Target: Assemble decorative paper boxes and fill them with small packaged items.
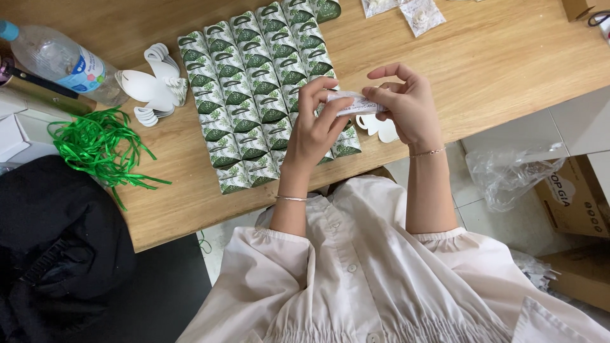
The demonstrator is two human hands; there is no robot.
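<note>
Broadly, the wooden table (495, 70) carries everything, and its biggest load is the block of small green-and-white folded boxes (254, 82), packed side by side in slanting rows from the far edge almost to the near one. Left of them lie a tangle of green ribbon (95, 146), a clear plastic water bottle (60, 60) on its side, and a fanned stack of flat white card blanks (155, 89) with scalloped edges. Off the table to the right, a crumpled clear plastic bag (511, 174) rests on the floor against a brown carton (575, 200).

Above the near right corner of the box block, both hands meet on one flat card piece (356, 105), white with a faint print, held in the air just over the boxes. The left hand (314, 130) pinches its left end between thumb and fingertips; the right hand (406, 105) grips its right end the same way, index finger raised. Another white blank (378, 127) lies on the table right beneath them.

The held piece looks like thin card: very light, stiff enough to keep its shape, yet easily creased or torn. Holding it by the ends with light fingertip pressure, as here, seems the safest grip.
</note>
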